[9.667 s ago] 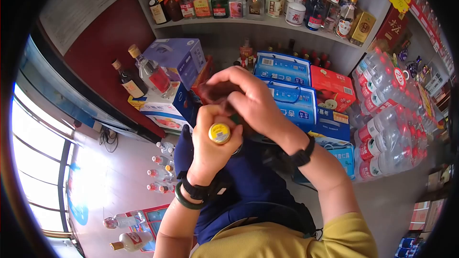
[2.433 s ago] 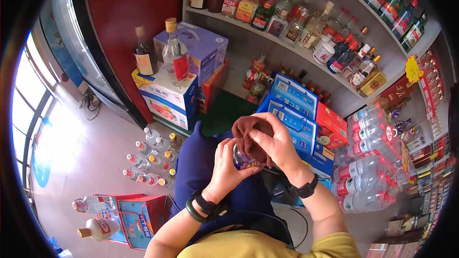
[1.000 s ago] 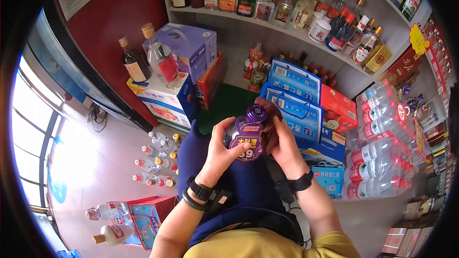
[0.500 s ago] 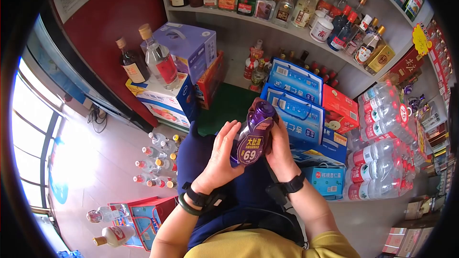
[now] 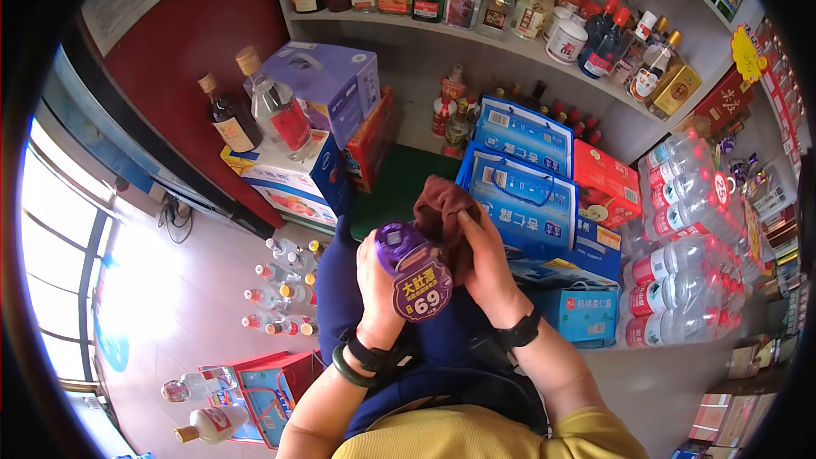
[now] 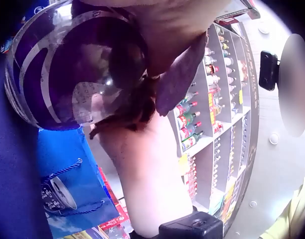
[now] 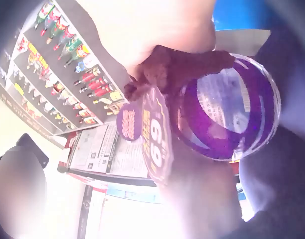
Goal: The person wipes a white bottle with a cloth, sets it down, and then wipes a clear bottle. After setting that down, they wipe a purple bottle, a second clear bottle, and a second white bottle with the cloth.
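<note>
My left hand (image 5: 374, 285) grips a round-bellied purple bottle (image 5: 398, 242), its cap tilted up toward my head. A purple price tag (image 5: 422, 291) reading 69 hangs on the bottle's near side. In my right hand (image 5: 491, 268) is a bunched brown cloth (image 5: 444, 208), against the bottle's right side. The left wrist view shows the bottle's clear, purple-banded body (image 6: 68, 64) close up, with the cloth mostly hidden. In the right wrist view the cloth (image 7: 165, 69) lies along the bottle (image 7: 259, 107), and the tag (image 7: 155, 139) dangles beside it.
Blue gift boxes (image 5: 520, 195) and shrink-wrapped water bottles (image 5: 684, 280) stand to the right. Two bottles (image 5: 285, 123) top a carton on the left. Several small bottles (image 5: 276, 274) stand on the floor beside a red-and-blue bag (image 5: 270, 404). A bottle-lined shelf (image 5: 476, 41) runs behind.
The bottle has moved left and turned so its cap tips toward my head. Earlier the cloth was mostly behind it; now it shows bunched up at its right. The left fingers have closed round the bottle.
</note>
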{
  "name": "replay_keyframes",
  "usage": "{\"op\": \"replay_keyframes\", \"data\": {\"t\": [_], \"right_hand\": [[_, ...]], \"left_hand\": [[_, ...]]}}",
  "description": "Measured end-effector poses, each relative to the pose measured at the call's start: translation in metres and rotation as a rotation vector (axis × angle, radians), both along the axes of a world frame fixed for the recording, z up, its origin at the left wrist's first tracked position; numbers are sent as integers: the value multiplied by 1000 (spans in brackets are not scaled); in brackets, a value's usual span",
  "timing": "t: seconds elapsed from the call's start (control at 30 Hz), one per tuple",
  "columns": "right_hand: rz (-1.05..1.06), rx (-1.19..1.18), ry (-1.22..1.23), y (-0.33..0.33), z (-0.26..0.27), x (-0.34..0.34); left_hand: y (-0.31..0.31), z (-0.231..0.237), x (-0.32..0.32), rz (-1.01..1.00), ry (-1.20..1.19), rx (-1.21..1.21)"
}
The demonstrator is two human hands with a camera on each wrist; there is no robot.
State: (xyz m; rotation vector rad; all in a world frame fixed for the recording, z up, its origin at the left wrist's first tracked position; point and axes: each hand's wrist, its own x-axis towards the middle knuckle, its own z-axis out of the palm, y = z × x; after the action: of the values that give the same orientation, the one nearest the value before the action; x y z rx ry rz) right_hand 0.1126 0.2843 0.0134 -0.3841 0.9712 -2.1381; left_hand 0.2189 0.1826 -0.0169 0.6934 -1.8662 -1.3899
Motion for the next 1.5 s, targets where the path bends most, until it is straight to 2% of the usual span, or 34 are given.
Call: {"op": "replay_keyframes", "data": {"t": [0.07, 0.13, 0.17, 0.23, 0.3, 0.37, 0.4, 0.43, 0.47, 0.5, 0.53, 0.57, 0.63, 0.67, 0.7, 0.77, 0.8, 0.83, 0.9, 0.97, 1.03, 1.07, 1.1, 1.17, 1.23, 1.33, 1.37, 1.43, 1.5], "right_hand": [[-23, 36, -8, 6, 1, 0], [-45, 113, 13, 8, -2, 1], [-45, 108, 11, 10, -3, 1], [-56, 96, 165, 22, -4, -4], [-52, 130, 167, 39, 22, -15], [214, -442, 18, 47, 0, -38], [344, 8, 217, 78, 32, -41], [342, 11, 219, 82, 52, -32], [450, 175, 260, 83, 67, -23], [559, 339, 299, 83, 72, -15], [586, 410, 239, 83, 59, -7], [597, 454, 556, 83, 35, -10], [549, 442, 778, 74, 34, 2], [458, 475, 867, 70, 44, 6], [462, 470, 868, 68, 51, 7], [261, 342, 1025, 65, 66, 5], [229, 317, 1100, 65, 74, 3], [229, 319, 1103, 68, 80, 1], [106, 254, 815, 76, 87, -8], [128, 172, 345, 85, 90, -30], [-123, 459, 370, 93, 77, -63], [-102, 655, 543, 108, 55, -87], [-81, 855, 715, 121, 37, -106], [-252, 1172, 987, 137, 36, -106], [-341, 914, 735, 159, 27, -110], [-494, 498, 495, 157, 45, -89], [-503, 499, 487, 148, 51, -79], [-569, 269, 549, 122, 66, -54], [-580, 272, 719, 95, 81, -26]], "left_hand": [[6, 6, 6, 33, -14, -30], [8, 11, 6, 67, 127, 122], [7, 8, 6, 66, 125, 117], [6, 1, 4, 26, 107, -19], [7, 6, 4, 25, 82, -63], [7, 11, 2, 6, 169, 62], [8, 16, 1, 0, 198, 124], [7, 12, 0, -2, 201, 127], [5, 6, 0, 14, 146, 25], [4, 6, -1, 31, 92, -78], [5, 8, -1, 65, 57, -85], [7, 10, -1, 68, 57, -85], [8, 12, -1, 54, 58, -107], [9, 8, -2, 37, 87, -34], [10, 5, -2, 42, 86, -38], [13, 2, -1, 0, 127, 176], [15, 2, -2, 10, 123, 123], [14, 3, -2, 9, 127, 125], [10, 21, 0, 29, -14, -220], [7, 27, 2, 16, 1, -139], [0, 25, 3, -43, 77, -70], [0, 29, 3, -63, 126, 50], [-1, 31, 4, -72, 146, 38], [1, 40, 8, -85, 211, 50], [3, 32, 11, -110, 293, 65], [3, 26, 16, -166, 331, -45], [4, 26, 15, -176, 326, -46], [5, 26, 15, -184, 403, 12], [6, 33, 17, -216, 393, -13]]}}
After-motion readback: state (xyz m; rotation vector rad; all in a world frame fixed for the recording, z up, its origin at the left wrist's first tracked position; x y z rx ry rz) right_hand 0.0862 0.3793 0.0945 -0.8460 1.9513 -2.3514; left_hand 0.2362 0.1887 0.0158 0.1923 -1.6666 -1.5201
